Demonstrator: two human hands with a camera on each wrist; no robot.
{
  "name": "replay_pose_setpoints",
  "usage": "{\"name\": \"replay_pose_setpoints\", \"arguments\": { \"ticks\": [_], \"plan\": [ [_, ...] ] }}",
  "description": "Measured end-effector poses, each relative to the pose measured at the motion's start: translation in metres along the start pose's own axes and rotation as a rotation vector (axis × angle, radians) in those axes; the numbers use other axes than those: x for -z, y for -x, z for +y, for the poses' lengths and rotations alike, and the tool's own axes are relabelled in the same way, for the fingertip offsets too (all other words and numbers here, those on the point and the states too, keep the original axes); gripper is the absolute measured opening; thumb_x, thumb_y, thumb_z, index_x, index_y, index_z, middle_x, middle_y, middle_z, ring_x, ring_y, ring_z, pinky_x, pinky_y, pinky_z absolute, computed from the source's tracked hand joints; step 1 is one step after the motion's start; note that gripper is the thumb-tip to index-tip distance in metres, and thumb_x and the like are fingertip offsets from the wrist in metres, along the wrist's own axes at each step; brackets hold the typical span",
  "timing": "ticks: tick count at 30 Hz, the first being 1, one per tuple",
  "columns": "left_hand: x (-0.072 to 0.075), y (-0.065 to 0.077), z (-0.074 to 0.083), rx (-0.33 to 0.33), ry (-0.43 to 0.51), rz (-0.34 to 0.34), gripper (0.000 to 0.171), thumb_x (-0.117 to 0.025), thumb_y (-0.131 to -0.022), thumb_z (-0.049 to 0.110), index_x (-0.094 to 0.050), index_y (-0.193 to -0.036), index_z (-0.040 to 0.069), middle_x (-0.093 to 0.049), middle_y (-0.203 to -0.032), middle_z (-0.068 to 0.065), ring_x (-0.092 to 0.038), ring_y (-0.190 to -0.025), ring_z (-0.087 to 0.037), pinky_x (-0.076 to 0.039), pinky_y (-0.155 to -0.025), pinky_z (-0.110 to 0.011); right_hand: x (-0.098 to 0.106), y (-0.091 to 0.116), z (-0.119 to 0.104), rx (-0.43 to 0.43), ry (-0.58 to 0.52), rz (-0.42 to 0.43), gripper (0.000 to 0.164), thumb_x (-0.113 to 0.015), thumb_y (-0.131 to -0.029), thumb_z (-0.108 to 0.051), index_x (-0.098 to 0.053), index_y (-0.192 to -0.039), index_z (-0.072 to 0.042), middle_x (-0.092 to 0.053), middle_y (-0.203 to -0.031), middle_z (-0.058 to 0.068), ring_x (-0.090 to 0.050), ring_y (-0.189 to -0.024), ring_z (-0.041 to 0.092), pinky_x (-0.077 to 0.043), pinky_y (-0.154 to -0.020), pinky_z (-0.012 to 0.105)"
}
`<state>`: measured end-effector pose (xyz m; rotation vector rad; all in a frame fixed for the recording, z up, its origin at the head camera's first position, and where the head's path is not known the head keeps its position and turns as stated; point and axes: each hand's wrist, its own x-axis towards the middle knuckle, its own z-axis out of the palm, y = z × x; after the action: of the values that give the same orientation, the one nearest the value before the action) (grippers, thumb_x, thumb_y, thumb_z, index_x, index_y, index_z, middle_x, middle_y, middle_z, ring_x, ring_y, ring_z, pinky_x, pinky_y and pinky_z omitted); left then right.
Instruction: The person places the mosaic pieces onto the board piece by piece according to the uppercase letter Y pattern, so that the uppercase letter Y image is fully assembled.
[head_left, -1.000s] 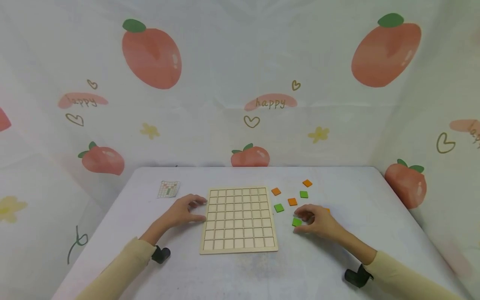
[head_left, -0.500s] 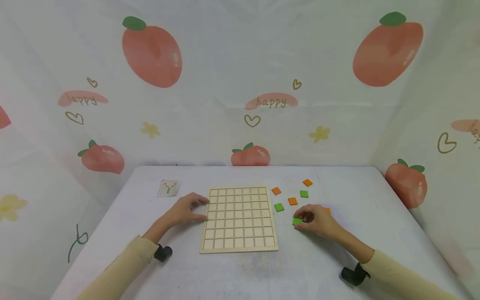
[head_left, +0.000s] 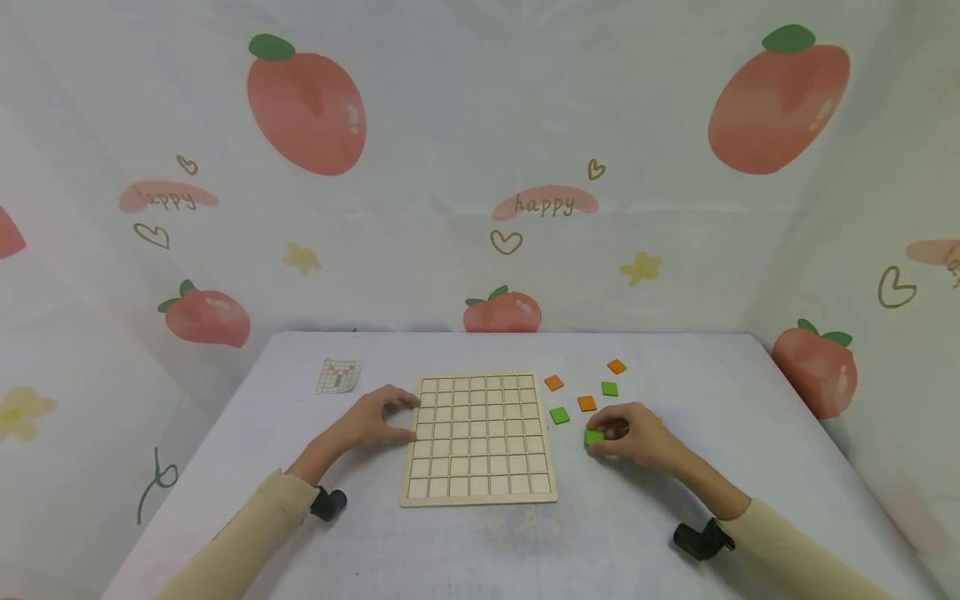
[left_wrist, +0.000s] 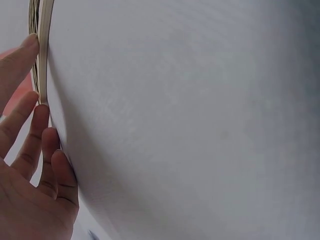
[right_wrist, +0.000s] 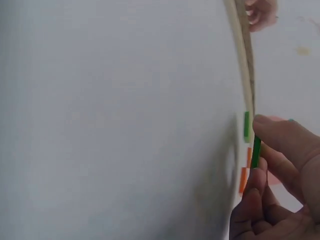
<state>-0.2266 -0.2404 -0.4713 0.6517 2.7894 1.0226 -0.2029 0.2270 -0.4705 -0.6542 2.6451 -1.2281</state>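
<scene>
My right hand (head_left: 636, 432) pinches a green square tile (head_left: 594, 437) between thumb and fingertips, right of the board. In the right wrist view the green tile (right_wrist: 256, 151) shows edge-on, tilted up between thumb and fingers. A pale wooden board (head_left: 480, 439) with a grid of square recesses lies mid-table. At its left edge rest the thumb and fingertips of my left hand (head_left: 375, 419), spread apart. The left wrist view shows that hand (left_wrist: 37, 180) with its fingertips right against the board's side (left_wrist: 44, 55).
Around the right hand lie loose tiles: a green tile (head_left: 559, 415), another green tile (head_left: 610, 388) and several orange ones, such as an orange tile (head_left: 587, 403). One is partly hidden behind the hand. A small pattern card (head_left: 339, 377) lies back left. A printed cloth (head_left: 420, 167) hangs behind the table.
The right hand's thumb and fingers have closed on the green tile and tilted it up slightly. The left hand has moved a little right, onto the board's edge.
</scene>
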Motion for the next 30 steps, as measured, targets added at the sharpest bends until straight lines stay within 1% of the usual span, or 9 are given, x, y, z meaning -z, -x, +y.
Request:
{"name": "replay_pose_setpoints", "arguments": {
  "ticks": [6,10,15,18,21,25,30],
  "plan": [
    [0.0,0.0,-0.002,-0.015,-0.009,-0.006,0.053,-0.09,-0.079,0.023,-0.066,-0.123,0.006,-0.064,-0.124,-0.007,-0.059,-0.113,-0.031,-0.045,-0.1,-0.047,0.002,-0.005,0.0,0.083,-0.036,-0.019,0.023,-0.085,-0.082,-0.009,-0.074,-0.103,-0.006,-0.064,-0.09,-0.002,-0.058,-0.08,0.016,-0.051,-0.071,0.028],
    [0.001,0.0,-0.002,-0.001,-0.007,-0.007,0.054,-0.09,-0.078,0.023,-0.067,-0.124,0.007,-0.063,-0.124,-0.006,-0.059,-0.114,-0.031,-0.045,-0.1,-0.048,0.001,-0.006,0.002,0.111,-0.087,-0.06,0.023,-0.083,-0.084,-0.008,-0.073,-0.105,-0.006,-0.067,-0.098,-0.001,-0.06,-0.082,0.017,-0.052,-0.073,0.028],
    [0.0,0.0,-0.002,0.016,0.003,-0.018,0.054,-0.09,-0.078,0.025,-0.066,-0.124,0.008,-0.063,-0.126,-0.007,-0.058,-0.115,-0.032,-0.044,-0.101,-0.049,-0.002,-0.008,0.002,0.147,-0.12,-0.077,0.022,-0.083,-0.084,-0.007,-0.073,-0.104,-0.005,-0.067,-0.096,0.001,-0.06,-0.075,0.015,-0.051,-0.068,0.027],
    [0.0,0.0,-0.001,0.037,0.01,-0.024,0.054,-0.09,-0.078,0.025,-0.066,-0.124,0.009,-0.063,-0.127,-0.007,-0.057,-0.115,-0.032,-0.044,-0.1,-0.05,-0.004,-0.01,0.0,0.156,-0.144,-0.072,0.024,-0.084,-0.084,-0.007,-0.073,-0.104,-0.002,-0.067,-0.092,0.004,-0.059,-0.07,0.015,-0.051,-0.065,0.026],
    [-0.001,0.0,-0.001,0.048,0.008,-0.022,0.055,-0.091,-0.077,0.025,-0.066,-0.124,0.009,-0.062,-0.127,-0.007,-0.057,-0.115,-0.032,-0.044,-0.1,-0.05,-0.008,-0.013,-0.003,0.142,-0.162,-0.065,0.025,-0.084,-0.084,-0.009,-0.073,-0.105,0.0,-0.067,-0.091,0.003,-0.059,-0.07,0.014,-0.051,-0.063,0.025],
    [-0.001,-0.001,-0.002,0.034,0.002,-0.023,0.054,-0.09,-0.078,0.025,-0.066,-0.124,0.009,-0.063,-0.127,-0.006,-0.058,-0.115,-0.031,-0.044,-0.1,-0.049,-0.015,-0.019,-0.004,0.127,-0.147,-0.061,0.024,-0.084,-0.083,-0.009,-0.073,-0.104,-0.003,-0.067,-0.091,0.0,-0.06,-0.07,0.013,-0.051,-0.064,0.025],
    [-0.001,-0.003,-0.003,0.014,-0.011,-0.027,0.054,-0.09,-0.079,0.027,-0.066,-0.124,0.01,-0.062,-0.127,-0.006,-0.058,-0.115,-0.031,-0.044,-0.101,-0.049,-0.022,-0.023,-0.005,0.154,-0.161,-0.075,0.023,-0.083,-0.083,-0.006,-0.073,-0.103,-0.004,-0.066,-0.085,-0.001,-0.061,-0.07,0.013,-0.051,-0.066,0.026]
  ]
}}
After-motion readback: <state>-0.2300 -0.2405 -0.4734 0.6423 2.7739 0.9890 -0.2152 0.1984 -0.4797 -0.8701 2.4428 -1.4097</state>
